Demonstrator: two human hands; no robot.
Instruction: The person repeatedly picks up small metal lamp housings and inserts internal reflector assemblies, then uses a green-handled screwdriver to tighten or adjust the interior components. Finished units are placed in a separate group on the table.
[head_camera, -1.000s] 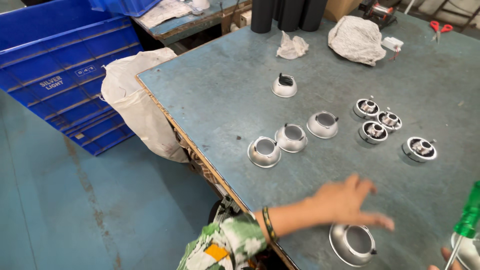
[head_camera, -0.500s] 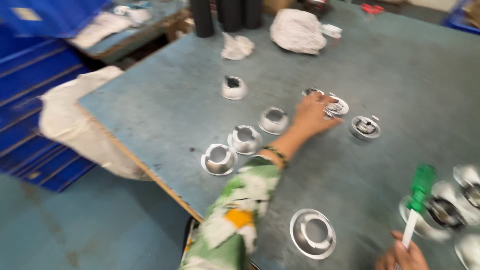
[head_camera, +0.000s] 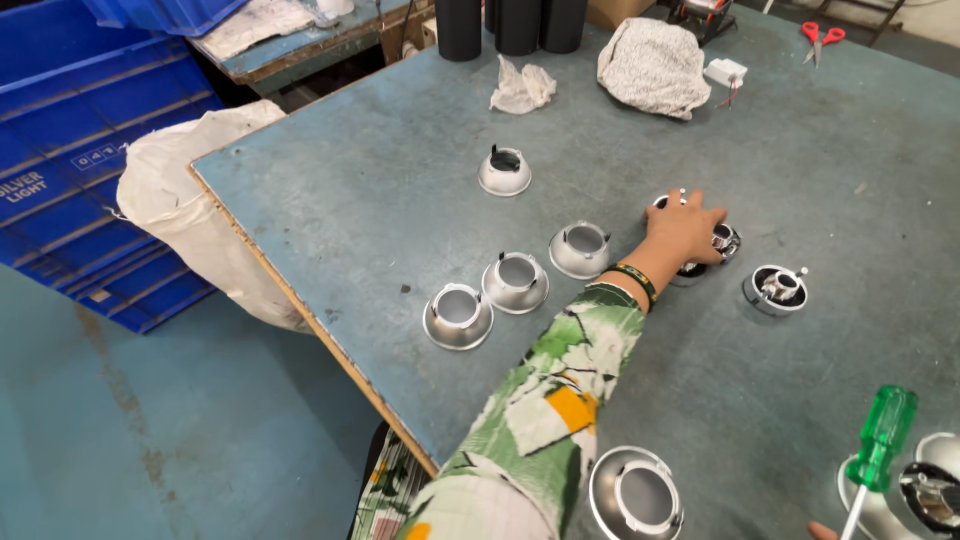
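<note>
Metal fittings (head_camera: 722, 240) covered by the left hand (head_camera: 683, 232) – fingers curled over them, seemingly to lift; right hand barely seen, screwdriver (head_camera: 872, 460) upright – grip cannot be told

Five silver reflector cups (head_camera: 517, 283), three black tubes (head_camera: 517, 25) — two white rags (head_camera: 653, 66), one green-handled screwdriver (head_camera: 876, 448), one pair of red scissors (head_camera: 822, 33)

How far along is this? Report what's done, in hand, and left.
Done, by the look: one fitting beside the left hand carries its spring clips. In hand: the left hand lies over a cluster of similar fittings; a green-handled screwdriver stands by the right hand at the frame's edge. Left: three bare silver cups in a row and another nearer.
</note>
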